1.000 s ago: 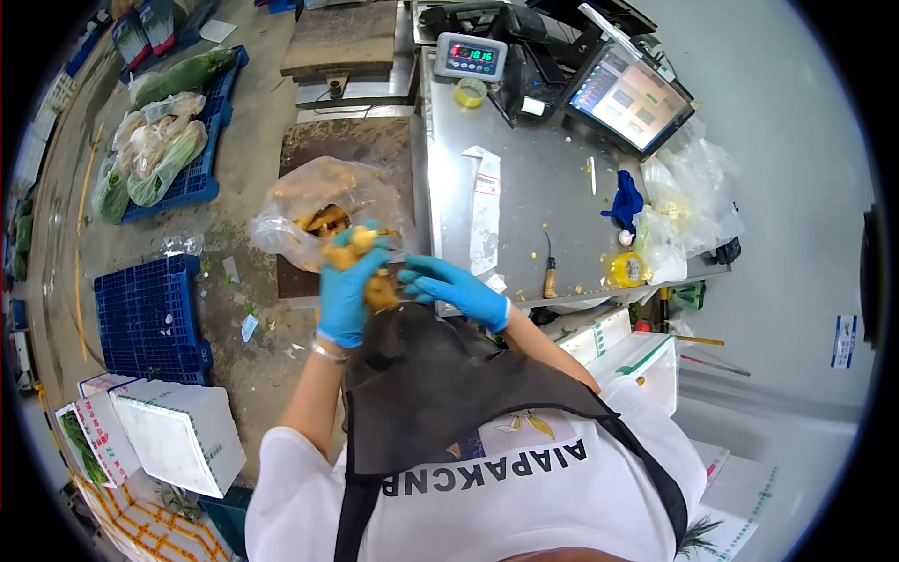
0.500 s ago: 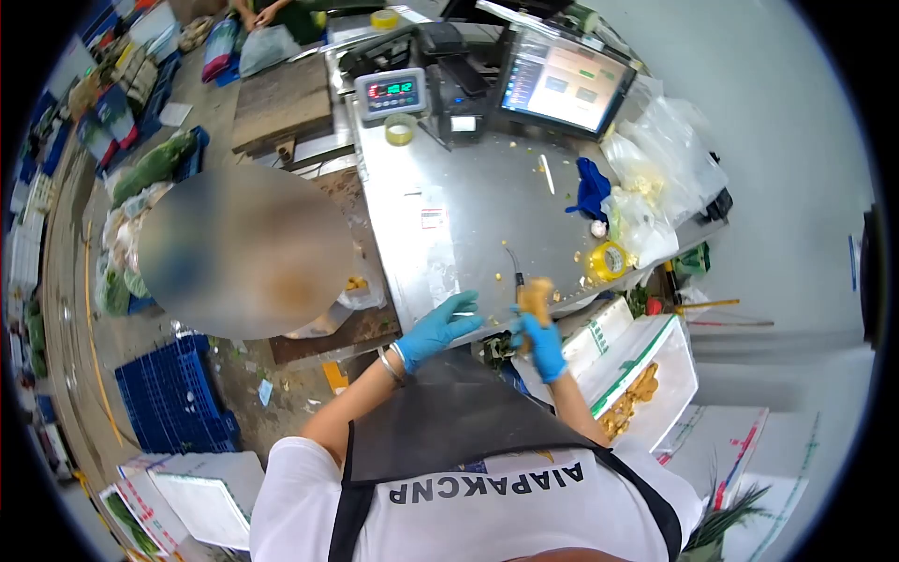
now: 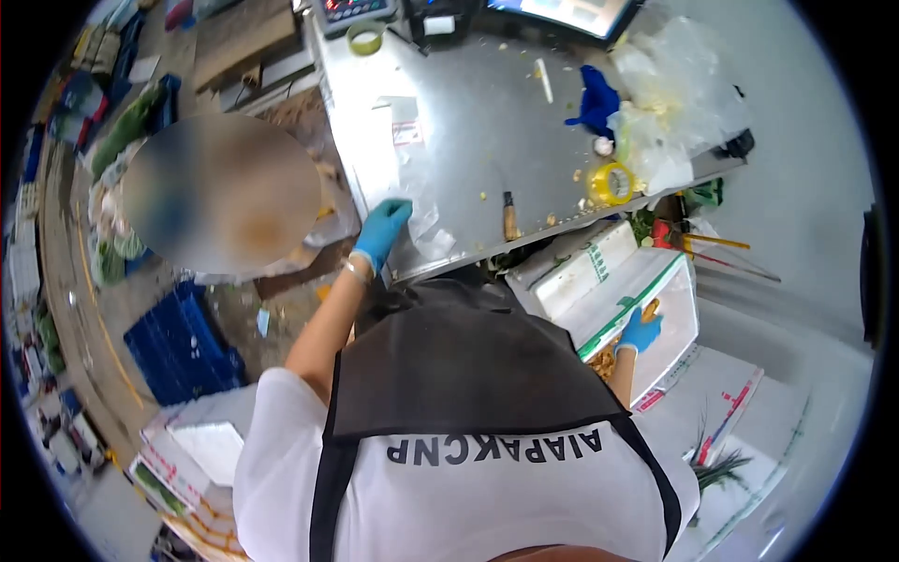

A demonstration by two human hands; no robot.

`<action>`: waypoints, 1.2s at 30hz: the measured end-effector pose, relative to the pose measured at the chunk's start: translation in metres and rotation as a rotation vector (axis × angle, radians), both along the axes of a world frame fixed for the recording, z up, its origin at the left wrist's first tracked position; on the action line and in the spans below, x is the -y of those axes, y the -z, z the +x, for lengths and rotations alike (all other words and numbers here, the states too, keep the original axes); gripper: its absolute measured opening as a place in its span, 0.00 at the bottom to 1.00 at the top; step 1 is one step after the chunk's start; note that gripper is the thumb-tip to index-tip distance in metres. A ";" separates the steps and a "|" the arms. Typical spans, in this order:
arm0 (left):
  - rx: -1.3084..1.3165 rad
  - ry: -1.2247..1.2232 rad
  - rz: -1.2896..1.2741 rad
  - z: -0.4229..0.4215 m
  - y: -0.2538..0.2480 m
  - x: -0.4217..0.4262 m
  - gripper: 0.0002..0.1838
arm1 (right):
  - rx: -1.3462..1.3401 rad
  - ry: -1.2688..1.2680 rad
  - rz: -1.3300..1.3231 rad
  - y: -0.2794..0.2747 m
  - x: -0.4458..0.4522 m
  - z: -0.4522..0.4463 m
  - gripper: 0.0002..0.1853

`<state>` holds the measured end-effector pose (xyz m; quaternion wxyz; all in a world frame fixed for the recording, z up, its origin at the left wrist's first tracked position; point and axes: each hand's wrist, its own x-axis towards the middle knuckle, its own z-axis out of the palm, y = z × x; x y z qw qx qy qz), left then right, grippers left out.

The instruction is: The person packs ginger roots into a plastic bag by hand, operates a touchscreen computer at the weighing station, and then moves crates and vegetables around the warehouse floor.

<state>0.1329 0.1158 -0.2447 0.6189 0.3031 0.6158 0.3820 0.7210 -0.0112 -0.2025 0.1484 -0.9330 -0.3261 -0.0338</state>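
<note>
My left hand (image 3: 382,232), in a blue glove, is at the near left edge of the metal table (image 3: 468,150). Its fingers are drawn together, and a crumpled clear plastic film (image 3: 433,240) lies beside them. Low in the white foam box (image 3: 676,281) on the right is my right hand (image 3: 641,332), also gloved in blue. A knobbly tan ginger root (image 3: 651,307) shows at its fingertips, with its fingers closed around it as far as I can see. More ginger (image 3: 604,362) lies below that hand. A small knife with a wooden handle (image 3: 509,221) rests near the table's front edge.
Yellow tape (image 3: 611,184), a blue cloth (image 3: 596,101) and plastic bags (image 3: 670,112) occupy the table's right side. Greenish tape (image 3: 364,38) and a scale (image 3: 354,9) stand at the back left. A blue pallet (image 3: 183,345) is on the floor; a blurred oval hides part of the left.
My right hand has gone from the table edge down into the foam box with the ginger. My left hand has drawn its fingers in and shifted left. The view has tilted downward.
</note>
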 end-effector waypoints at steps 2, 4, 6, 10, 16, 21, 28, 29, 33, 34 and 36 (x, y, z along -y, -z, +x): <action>0.005 -0.063 -0.032 0.000 -0.006 -0.010 0.18 | -0.255 -0.246 0.155 -0.013 -0.069 -0.050 0.34; -0.070 -0.167 0.066 0.001 0.006 -0.011 0.15 | -0.388 -0.507 0.174 -0.017 -0.129 -0.108 0.31; -0.269 -0.300 0.204 0.004 -0.013 -0.004 0.13 | -0.549 -0.791 0.159 -0.005 -0.178 -0.170 0.25; -0.772 -0.774 0.259 -0.015 -0.061 0.030 0.14 | -1.006 -1.134 -0.180 0.007 -0.230 -0.315 0.22; -1.204 -1.264 -0.279 -0.156 -0.065 0.106 0.22 | -0.545 -2.032 -0.339 0.023 -0.190 -0.521 0.47; -0.275 -1.109 -0.038 -0.279 0.003 0.134 0.14 | -0.694 -1.876 -0.655 0.081 -0.158 -0.642 0.27; 0.214 -0.762 0.359 -0.274 -0.154 0.154 0.16 | -1.486 -1.615 -0.437 -0.120 -0.214 -0.732 0.17; 0.237 -0.775 0.386 -0.261 -0.164 0.157 0.17 | -1.550 -1.915 -0.228 -0.112 -0.215 -0.735 0.13; 0.585 -0.759 0.573 -0.271 -0.127 0.180 0.31 | -1.437 -2.082 -0.575 -0.137 -0.172 -0.739 0.20; 0.700 -0.835 0.606 -0.262 -0.123 0.173 0.36 | -1.223 -2.153 -0.527 -0.116 -0.172 -0.747 0.19; 0.460 -0.825 0.506 -0.235 -0.140 0.148 0.36 | -1.091 -2.121 -0.508 -0.083 -0.179 -0.745 0.15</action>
